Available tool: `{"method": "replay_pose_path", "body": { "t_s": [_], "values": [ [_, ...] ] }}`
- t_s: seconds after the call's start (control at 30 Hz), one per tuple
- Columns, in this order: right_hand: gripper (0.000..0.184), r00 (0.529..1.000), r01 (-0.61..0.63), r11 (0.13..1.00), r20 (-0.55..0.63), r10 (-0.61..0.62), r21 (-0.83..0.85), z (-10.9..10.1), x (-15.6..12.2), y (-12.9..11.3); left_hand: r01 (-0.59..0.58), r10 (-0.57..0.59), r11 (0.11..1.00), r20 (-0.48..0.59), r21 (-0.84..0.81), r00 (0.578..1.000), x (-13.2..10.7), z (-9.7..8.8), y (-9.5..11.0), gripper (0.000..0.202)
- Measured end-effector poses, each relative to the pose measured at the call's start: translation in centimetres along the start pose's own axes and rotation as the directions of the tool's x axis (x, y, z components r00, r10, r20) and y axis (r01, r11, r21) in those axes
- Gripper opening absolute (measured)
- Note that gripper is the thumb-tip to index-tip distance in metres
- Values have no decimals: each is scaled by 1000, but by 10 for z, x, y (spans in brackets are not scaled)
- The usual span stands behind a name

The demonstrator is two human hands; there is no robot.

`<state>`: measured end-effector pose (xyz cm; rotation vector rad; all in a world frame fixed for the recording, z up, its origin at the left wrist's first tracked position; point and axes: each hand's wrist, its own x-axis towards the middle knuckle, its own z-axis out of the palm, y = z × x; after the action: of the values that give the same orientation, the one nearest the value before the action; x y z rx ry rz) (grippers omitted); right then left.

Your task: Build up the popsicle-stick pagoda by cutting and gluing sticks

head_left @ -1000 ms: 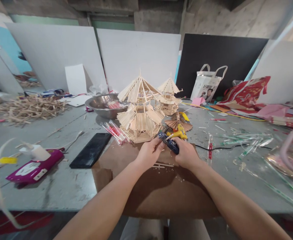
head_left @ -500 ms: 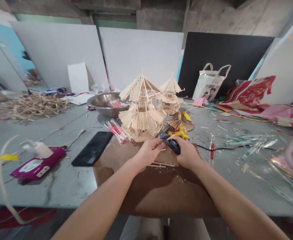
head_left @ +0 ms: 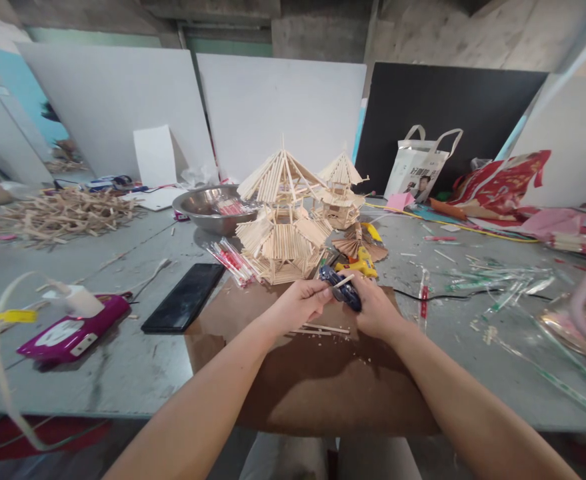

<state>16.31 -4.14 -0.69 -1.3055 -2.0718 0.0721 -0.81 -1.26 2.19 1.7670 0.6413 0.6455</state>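
Observation:
My left hand (head_left: 300,303) is closed in a pinch on a thin wooden stick (head_left: 343,281) that pokes out to the right. My right hand (head_left: 375,308) is wrapped round a dark blue cutter (head_left: 340,291), its jaws at the stick. Both hands hover over a brown cardboard sheet (head_left: 303,373) with loose sticks (head_left: 323,329) on it. Just beyond stands a large pagoda model of sticks (head_left: 280,213), with a smaller one (head_left: 340,190) behind it.
A yellow glue gun (head_left: 357,265) lies by the models. A black phone (head_left: 183,305), a magenta box (head_left: 70,330), a steel bowl (head_left: 207,210), a heap of sticks (head_left: 65,213), red-wrapped chopstick packs (head_left: 230,260), plastic wrappers (head_left: 497,280) and bags (head_left: 420,167) litter the grey table.
My left hand has slid slightly right, bringing the stick further into the cutter's jaws. The view has barely shifted.

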Motion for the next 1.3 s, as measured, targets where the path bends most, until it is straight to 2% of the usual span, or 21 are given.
{"method": "replay_pose_path", "body": {
  "t_s": [0.4,0.53,0.67,0.8,0.9,0.97,1.07,1.13,1.3],
  "values": [
    [43,1000,10,999,21,-9,-50,-1,-1,-1,74,-49,984,155,-163,987,1,-7,-6,37],
    [40,999,-15,998,51,19,-61,-3,0,-3,109,-80,979,165,-171,983,0,-8,-7,37],
    [34,996,-52,996,72,57,-78,-5,0,-7,77,-52,984,153,-163,987,-1,-10,-6,35],
    [33,993,-83,992,80,91,-92,-6,1,-11,29,-24,998,91,-56,996,0,-9,-5,35],
    [33,983,-150,979,81,162,-136,-6,2,-12,-55,64,986,-47,157,997,3,-3,-7,32],
    [35,976,-196,966,65,209,-170,-4,3,-11,-105,179,928,-182,357,967,4,3,-8,28],
    [35,972,-221,957,38,232,-187,-3,3,-9,-43,263,830,-322,556,910,4,10,-12,25],
    [35,974,-216,959,30,225,-183,-2,4,-9,-18,253,814,-327,580,910,3,11,-14,27],
    [35,984,-171,975,32,177,-144,-1,3,-8,-146,268,874,-210,463,940,3,6,-12,28]
  ]
}}
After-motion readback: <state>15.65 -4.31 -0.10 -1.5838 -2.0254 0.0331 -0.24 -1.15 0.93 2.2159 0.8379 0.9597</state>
